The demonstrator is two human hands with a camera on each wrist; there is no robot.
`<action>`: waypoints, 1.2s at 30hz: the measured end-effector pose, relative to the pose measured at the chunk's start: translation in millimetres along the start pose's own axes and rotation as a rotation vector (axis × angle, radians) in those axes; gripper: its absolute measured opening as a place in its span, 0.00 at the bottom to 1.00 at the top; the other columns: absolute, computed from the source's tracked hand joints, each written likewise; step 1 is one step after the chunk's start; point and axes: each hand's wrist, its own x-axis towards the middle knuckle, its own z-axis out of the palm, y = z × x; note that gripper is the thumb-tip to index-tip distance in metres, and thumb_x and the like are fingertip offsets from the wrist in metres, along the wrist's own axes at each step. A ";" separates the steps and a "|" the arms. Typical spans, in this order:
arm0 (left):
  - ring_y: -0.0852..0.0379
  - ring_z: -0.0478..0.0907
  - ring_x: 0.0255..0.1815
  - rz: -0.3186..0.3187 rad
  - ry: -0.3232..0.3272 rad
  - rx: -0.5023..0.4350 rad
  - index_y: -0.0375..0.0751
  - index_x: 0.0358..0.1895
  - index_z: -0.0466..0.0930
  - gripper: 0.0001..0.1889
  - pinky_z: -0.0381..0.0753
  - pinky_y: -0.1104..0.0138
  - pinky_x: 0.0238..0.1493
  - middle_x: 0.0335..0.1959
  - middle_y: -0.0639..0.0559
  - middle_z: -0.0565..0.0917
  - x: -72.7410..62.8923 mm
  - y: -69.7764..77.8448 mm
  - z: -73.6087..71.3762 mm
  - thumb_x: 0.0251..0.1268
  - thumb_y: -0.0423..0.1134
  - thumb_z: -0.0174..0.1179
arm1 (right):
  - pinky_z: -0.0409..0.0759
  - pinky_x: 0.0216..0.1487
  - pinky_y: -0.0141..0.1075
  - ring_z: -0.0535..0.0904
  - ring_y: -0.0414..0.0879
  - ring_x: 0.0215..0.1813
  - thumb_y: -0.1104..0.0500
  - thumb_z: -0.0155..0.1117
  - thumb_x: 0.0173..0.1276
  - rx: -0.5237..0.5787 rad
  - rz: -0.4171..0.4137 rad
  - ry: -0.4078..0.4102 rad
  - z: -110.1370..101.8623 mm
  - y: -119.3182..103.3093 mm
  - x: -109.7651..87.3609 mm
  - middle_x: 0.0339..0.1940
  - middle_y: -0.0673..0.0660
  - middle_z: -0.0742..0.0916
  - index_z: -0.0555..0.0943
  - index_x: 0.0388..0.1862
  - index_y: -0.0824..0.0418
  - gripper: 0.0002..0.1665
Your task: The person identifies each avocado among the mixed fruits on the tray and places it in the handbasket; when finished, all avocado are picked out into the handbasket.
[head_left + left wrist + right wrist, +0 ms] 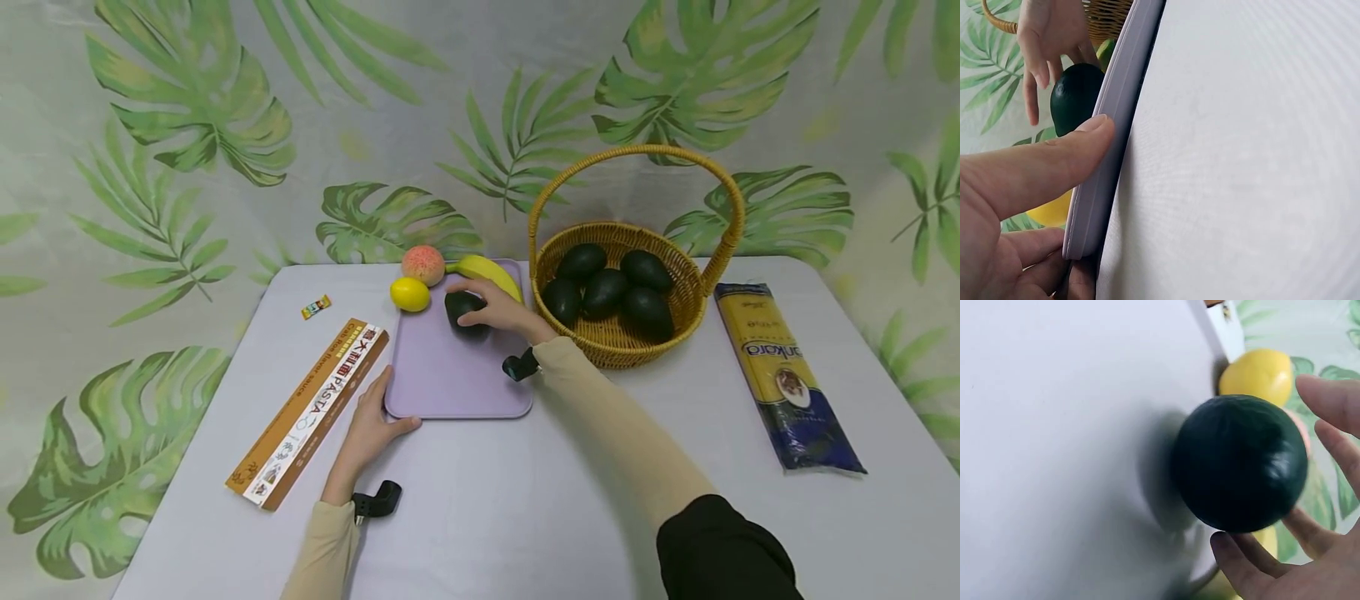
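Observation:
A lilac tray (450, 392) holds a dark green avocado (467, 312), a banana (487, 271), a lemon (410, 294) and a peach (423, 265). My right hand (498, 310) is around the avocado with fingers spread. In the right wrist view, the upper fingers (1335, 403) stand apart from the avocado (1241, 462), while a lower fingertip is at its underside. At the tray's near left corner, my left hand (375, 429) holds the edge. The left wrist view has its thumb (1060, 165) on the rim and other fingers curled by the corner.
Right of the tray stands a wicker basket (622, 357) with a tall handle, holding several avocados (604, 293). A pasta box (307, 414) lies on the left, beyond it a small packet (316, 307). A blue and yellow pasta bag (787, 379) lies far right.

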 end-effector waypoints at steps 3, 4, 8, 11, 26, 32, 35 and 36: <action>0.34 0.47 0.72 0.000 -0.002 -0.004 0.30 0.74 0.47 0.52 0.48 0.45 0.70 0.74 0.32 0.51 -0.2 -0.6 0.3 0.52 0.40 0.72 | 0.56 0.69 0.45 0.64 0.56 0.67 0.70 0.65 0.60 -0.044 0.017 0.013 4.2 1.2 2.0 0.64 0.65 0.75 0.73 0.62 0.70 0.29; 0.34 0.46 0.72 0.000 -0.003 -0.003 0.30 0.74 0.47 0.52 0.48 0.45 0.70 0.74 0.31 0.51 -0.3 -0.4 0.0 0.52 0.40 0.72 | 0.58 0.68 0.45 0.65 0.56 0.66 0.70 0.65 0.60 -0.058 0.028 0.018 5.1 1.2 2.2 0.64 0.64 0.76 0.74 0.61 0.69 0.28; 0.34 0.46 0.73 -0.001 -0.005 -0.011 0.30 0.74 0.46 0.52 0.47 0.45 0.70 0.74 0.32 0.51 0.1 0.0 0.0 0.52 0.40 0.71 | 0.61 0.66 0.46 0.67 0.55 0.64 0.69 0.66 0.59 -0.074 0.077 0.056 4.7 -2.8 -0.4 0.63 0.63 0.76 0.78 0.58 0.65 0.25; 0.35 0.46 0.73 -0.005 -0.008 -0.011 0.30 0.74 0.46 0.52 0.47 0.46 0.70 0.74 0.32 0.50 0.3 0.3 -0.2 0.52 0.39 0.71 | 0.62 0.66 0.48 0.67 0.53 0.64 0.67 0.65 0.61 -0.022 0.084 0.070 -0.6 -10.7 -5.8 0.64 0.61 0.76 0.78 0.58 0.64 0.24; 0.35 0.45 0.73 -0.003 -0.010 -0.017 0.30 0.74 0.46 0.52 0.46 0.47 0.70 0.74 0.32 0.50 0.6 3.4 2.0 0.52 0.38 0.71 | 0.72 0.57 0.50 0.73 0.54 0.59 0.57 0.65 0.66 0.210 0.150 0.105 -89.2 -25.4 -106.9 0.69 0.54 0.69 0.73 0.66 0.54 0.28; 0.36 0.45 0.73 -0.005 -0.003 -0.012 0.30 0.75 0.46 0.51 0.46 0.47 0.71 0.74 0.33 0.50 0.2 3.3 1.0 0.52 0.38 0.71 | 0.67 0.60 0.53 0.69 0.55 0.62 0.57 0.63 0.68 0.185 0.246 0.185 -125.3 -6.3 -158.4 0.70 0.53 0.67 0.72 0.67 0.54 0.28; 0.36 0.45 0.73 -0.009 -0.002 -0.013 0.31 0.75 0.46 0.51 0.46 0.47 0.71 0.74 0.33 0.50 -0.4 3.2 0.1 0.52 0.38 0.71 | 0.70 0.58 0.50 0.70 0.55 0.61 0.57 0.61 0.69 0.173 0.286 0.201 -135.4 2.3 -176.1 0.71 0.51 0.65 0.71 0.68 0.53 0.28; 0.36 0.45 0.73 -0.011 -0.003 -0.012 0.31 0.75 0.46 0.51 0.46 0.47 0.71 0.74 0.33 0.50 -0.6 3.0 -0.2 0.52 0.38 0.71 | 0.71 0.57 0.49 0.71 0.55 0.60 0.57 0.61 0.69 0.171 0.298 0.202 -137.7 4.5 -180.4 0.72 0.51 0.65 0.71 0.68 0.53 0.28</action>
